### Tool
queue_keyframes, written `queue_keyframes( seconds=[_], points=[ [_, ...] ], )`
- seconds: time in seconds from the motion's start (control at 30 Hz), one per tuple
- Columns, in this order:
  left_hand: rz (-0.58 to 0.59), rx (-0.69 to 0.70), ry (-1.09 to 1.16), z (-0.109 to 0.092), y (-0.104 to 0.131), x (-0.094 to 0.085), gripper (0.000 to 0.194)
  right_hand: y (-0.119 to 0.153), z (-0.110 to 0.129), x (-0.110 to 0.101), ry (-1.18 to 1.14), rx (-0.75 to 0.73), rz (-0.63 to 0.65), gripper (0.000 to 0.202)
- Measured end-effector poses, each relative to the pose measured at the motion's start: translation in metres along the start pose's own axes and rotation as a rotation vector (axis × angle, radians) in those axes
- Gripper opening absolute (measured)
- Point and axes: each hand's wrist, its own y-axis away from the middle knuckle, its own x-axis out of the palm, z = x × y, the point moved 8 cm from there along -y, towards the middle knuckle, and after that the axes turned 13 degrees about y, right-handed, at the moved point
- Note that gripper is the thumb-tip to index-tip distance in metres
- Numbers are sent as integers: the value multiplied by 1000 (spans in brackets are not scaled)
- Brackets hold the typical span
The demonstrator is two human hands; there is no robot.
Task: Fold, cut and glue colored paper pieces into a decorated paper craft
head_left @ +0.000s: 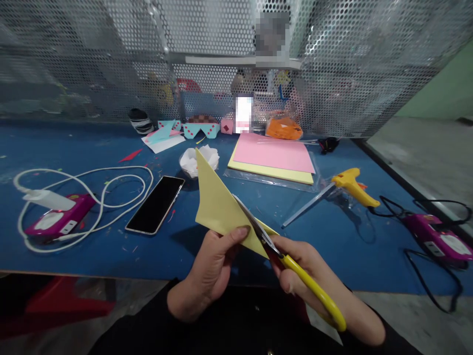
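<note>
A sheet of yellow paper (214, 197) is pinched in my left hand (216, 264), the thumb pressed flat on its face near the lower edge. My right hand (306, 271) grips scissors (314, 291) with yellow handles. Their blades lie across the right part of the paper, pointing up and to the left. A narrow strip of yellow shows beyond the blades, on the right-hand side. Part of the right fingers is hidden behind the handles. Both hands are above the front edge of the blue table (155, 261).
Behind the paper are a white tissue-lined bowl (199, 160) and pink sheets (273, 153). A phone (155, 204) and a cabled purple power strip (61, 217) lie left. To the right are a yellow glue gun (354, 186) and another purple power strip (438, 236). Perforated metal mesh (210, 34) stands behind.
</note>
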Motion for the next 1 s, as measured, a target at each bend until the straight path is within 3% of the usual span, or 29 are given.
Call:
queue_keyframes(
  seconds=[0.17, 0.27, 0.4, 0.5, 0.6, 0.77, 0.9, 1.0],
  points=[
    [12, -21, -30, 2, 2, -3, 37, 2, -3, 0, -32, 5, 2, 71],
    [-55, 44, -53, -9, 5, -20, 33, 3, -2, -5, -21, 13, -9, 71],
    [-202, 379, -199, -63, 14, -44, 35, 4, 0, -9, 70, 25, 10, 74],
    [-220, 571, -448, -105, 21, -38, 40, 5, 3, -9, 179, 17, 40, 71],
    [-124, 468, -635, -116, 12, -22, 36, 5, 9, -9, 289, 13, 65, 57],
    [-84, 289, -581, -110, -3, -12, 31, 6, 17, -15, 417, -11, 63, 47],
    [-47, 279, -501, -108, -16, 0, 30, 2, 20, -27, 470, -14, 52, 46],
    [0, 353, -425, -115, -26, 14, 30, -8, 28, -39, 547, -48, 5, 46]
  ],
)
